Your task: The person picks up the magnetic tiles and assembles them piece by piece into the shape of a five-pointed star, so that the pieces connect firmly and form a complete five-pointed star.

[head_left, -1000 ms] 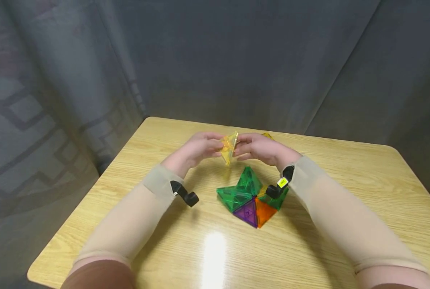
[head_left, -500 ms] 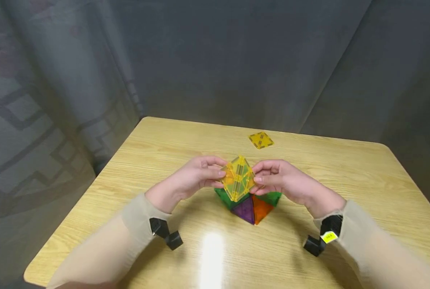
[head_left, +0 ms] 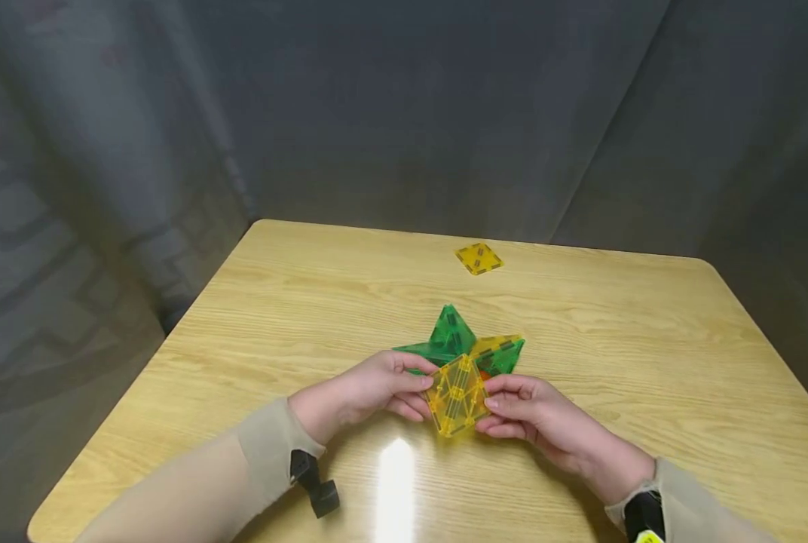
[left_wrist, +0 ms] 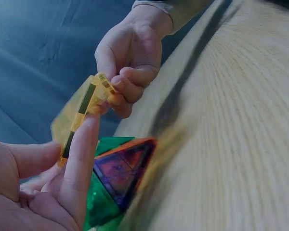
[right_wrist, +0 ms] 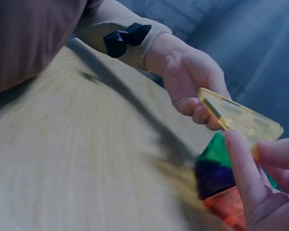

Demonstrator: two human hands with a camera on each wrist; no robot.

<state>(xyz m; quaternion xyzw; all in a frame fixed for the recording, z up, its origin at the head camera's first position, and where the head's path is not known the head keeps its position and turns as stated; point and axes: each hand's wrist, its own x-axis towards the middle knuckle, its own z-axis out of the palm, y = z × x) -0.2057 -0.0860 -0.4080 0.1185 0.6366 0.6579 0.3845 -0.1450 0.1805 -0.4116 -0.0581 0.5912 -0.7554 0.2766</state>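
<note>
Both hands hold a translucent yellow piece made of magnetic tiles (head_left: 457,396) by its opposite corners. My left hand (head_left: 384,386) pinches one corner between thumb and fingers, and my right hand (head_left: 546,415) pinches the other. In the left wrist view two tiles of the yellow piece (left_wrist: 74,113) meet at an angle along an edge. Below and behind it stands a star-like build of green tiles (head_left: 449,332), partly covered in the head view. Its purple tile (left_wrist: 123,171) shows in the left wrist view, its orange tile (right_wrist: 227,207) in the right wrist view.
Another yellow diamond of tiles (head_left: 478,258) lies flat near the back edge of the wooden table (head_left: 295,279). Grey curtains (head_left: 411,128) hang behind and to the left of the table.
Both hands have brought the yellow piece down towards the near side of the table, in front of the green build. It has tipped from edge-on to broad face towards the head camera.
</note>
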